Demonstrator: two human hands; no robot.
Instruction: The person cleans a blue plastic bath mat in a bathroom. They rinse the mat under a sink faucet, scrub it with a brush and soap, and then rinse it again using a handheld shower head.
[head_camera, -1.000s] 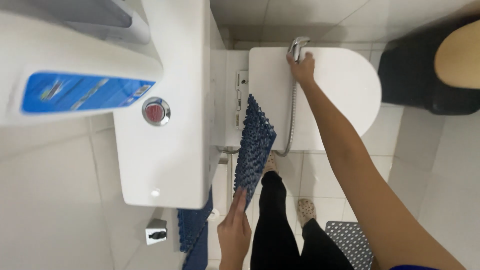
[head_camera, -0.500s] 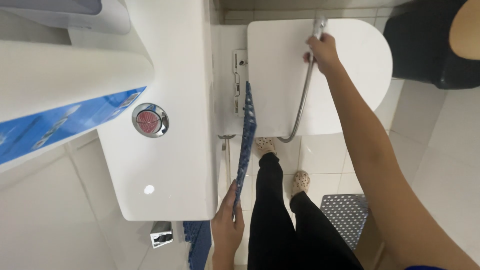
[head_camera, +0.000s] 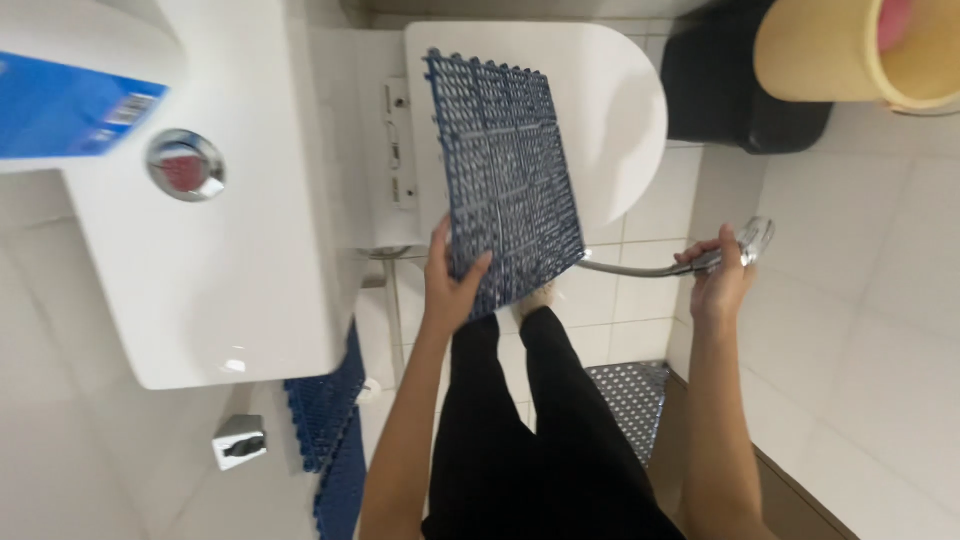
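My left hand (head_camera: 453, 287) grips the near edge of a dark blue perforated plastic floor mat (head_camera: 505, 170), holding it up flat over the closed white toilet lid (head_camera: 620, 110). My right hand (head_camera: 718, 283) is closed around the handle of a chrome hand sprayer (head_camera: 745, 243), held out to the right of the toilet. Its metal hose (head_camera: 625, 268) runs left and disappears behind the mat. My legs in black trousers stand below, between the two arms.
A white washbasin (head_camera: 240, 230) with a chrome drain (head_camera: 185, 165) fills the left. More blue mat tiles (head_camera: 325, 420) lie on the floor beneath it. A black bin (head_camera: 735, 85) and a yellow bucket (head_camera: 850, 55) stand at top right. A perforated metal drain cover (head_camera: 630, 400) lies near my feet.
My left hand raised the mat and turned it from edge-on to face-up over the toilet lid. My right hand carried the sprayer from above the lid down to the right.
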